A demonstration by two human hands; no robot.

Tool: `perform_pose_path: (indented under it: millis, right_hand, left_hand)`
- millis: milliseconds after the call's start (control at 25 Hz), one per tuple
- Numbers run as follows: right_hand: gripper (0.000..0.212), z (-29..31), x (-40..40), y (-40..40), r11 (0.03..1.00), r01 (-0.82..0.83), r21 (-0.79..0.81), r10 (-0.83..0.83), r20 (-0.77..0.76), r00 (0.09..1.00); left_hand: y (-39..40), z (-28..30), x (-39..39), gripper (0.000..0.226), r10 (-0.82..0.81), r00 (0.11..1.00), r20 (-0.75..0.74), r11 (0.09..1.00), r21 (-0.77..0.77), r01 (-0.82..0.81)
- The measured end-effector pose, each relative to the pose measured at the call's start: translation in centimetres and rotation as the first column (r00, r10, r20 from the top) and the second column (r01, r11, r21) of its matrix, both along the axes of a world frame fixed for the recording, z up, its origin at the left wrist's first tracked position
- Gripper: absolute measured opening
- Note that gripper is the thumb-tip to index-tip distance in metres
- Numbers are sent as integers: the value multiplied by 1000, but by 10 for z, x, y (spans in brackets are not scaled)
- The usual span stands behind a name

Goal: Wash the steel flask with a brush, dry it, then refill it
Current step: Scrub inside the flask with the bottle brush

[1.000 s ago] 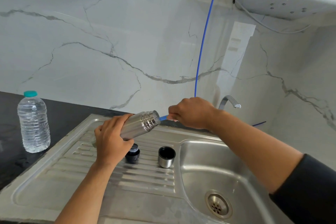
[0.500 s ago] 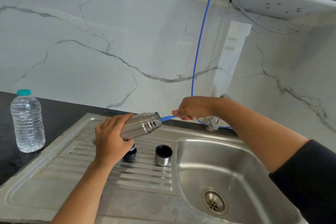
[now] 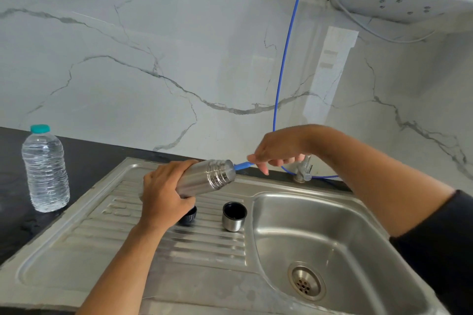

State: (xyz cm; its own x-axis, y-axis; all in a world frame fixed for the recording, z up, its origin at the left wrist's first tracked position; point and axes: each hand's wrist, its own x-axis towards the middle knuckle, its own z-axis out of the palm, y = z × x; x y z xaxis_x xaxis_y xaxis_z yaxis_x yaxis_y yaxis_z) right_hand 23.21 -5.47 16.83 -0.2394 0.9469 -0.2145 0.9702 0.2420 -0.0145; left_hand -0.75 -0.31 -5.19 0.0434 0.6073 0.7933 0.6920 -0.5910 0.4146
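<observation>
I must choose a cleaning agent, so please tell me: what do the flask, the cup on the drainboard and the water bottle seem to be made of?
Flask: apparently stainless steel, brushed, with bright reflections at the threaded neck. Cup: same brushed steel outside, dark lining inside, perhaps plastic. Water bottle: clear thin plastic, ribbed, with a teal cap.

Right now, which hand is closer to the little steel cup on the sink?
Left. The left hand grips the flask just left of the steel cup; the right hand is higher and farther back, pinching the blue brush handle.
</observation>
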Motion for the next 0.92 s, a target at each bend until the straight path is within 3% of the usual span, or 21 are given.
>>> perform_pose_path:
  millis: [80,120,160,200,240,280,320,360,400,440,480,520,560,600,640,680,720,760,800,840,920]
  right_hand:
    - [44,-9,-1,4,962,-113,248,63,199,978]
    - [39,-18,-3,6,822,-298,486,108,380,919]
    - [32,-29,-5,7,642,-495,586,131,552,824]
    - [28,-38,-7,2,513,-594,620,151,616,773]
    - [26,-42,-8,2,486,-621,615,158,637,754]
    - [28,-43,-8,3,574,-564,593,193,572,797]
    - [32,-41,-5,2,758,-380,530,178,393,902]
    - [36,-36,-3,3,936,-155,317,102,177,979]
    - [40,-27,-1,3,1000,23,14,-22,-51,998]
    - [43,-20,1,3,966,118,-229,-166,-202,965]
    - [44,-15,2,3,937,137,-320,-223,-248,943]
    - [46,-14,2,0,961,126,-246,-179,-209,961]
    - [46,-19,2,-2,999,46,-19,-47,-31,998]
    - [43,-26,2,-3,944,-158,288,74,282,956]
    - [38,-33,-1,-5,770,-430,471,114,562,819]
    - [32,-38,-7,-11,619,-587,523,123,673,729]
    - [29,-40,-11,-13,554,-627,547,137,683,717]
    - [30,-36,-12,-12,617,-569,543,174,612,772]
    - [34,-30,-10,-12,766,-424,483,209,436,875]
    - [38,-26,-6,-9,924,-252,290,189,227,955]
    - [48,-21,3,-4,993,-48,-111,34,-121,992]
  left_hand:
    - [2,1,-2,84,23,999,28,999,-25,-22]
    - [3,0,-3,84,41,997,70,998,-50,-37]
    - [4,-1,-4,84,56,993,103,996,-68,-50]
    - [5,-3,-5,84,68,991,114,995,-74,-60]
    - [6,-3,-6,85,78,992,103,995,-71,-71]
    - [6,-4,-7,86,85,993,76,995,-60,-81]
    - [6,-4,-6,87,87,996,37,996,-40,-85]
    - [5,-5,-5,87,84,996,-1,996,-11,-84]
    - [4,-4,-3,88,74,997,-25,997,19,-74]
    - [4,-3,-2,87,63,997,-32,997,40,-62]
    - [3,-2,-1,86,62,998,-31,997,50,-61]
    - [3,-1,0,86,72,997,-26,996,49,-71]
    - [3,-1,-1,85,81,997,-10,996,37,-81]
    - [4,0,-1,85,79,996,29,997,8,-79]
    - [5,-1,-2,84,70,995,75,997,-24,-69]
    - [6,-1,-3,84,59,992,110,998,-45,-54]
    - [6,-2,-2,84,48,991,123,998,-50,-42]
    - [5,-2,-2,84,42,993,108,999,-39,-38]
    - [4,-2,-1,85,42,996,78,999,-24,-40]
    - [2,-2,0,85,48,998,49,999,-10,-48]
    - [0,-2,3,85,67,998,-3,998,19,-67]
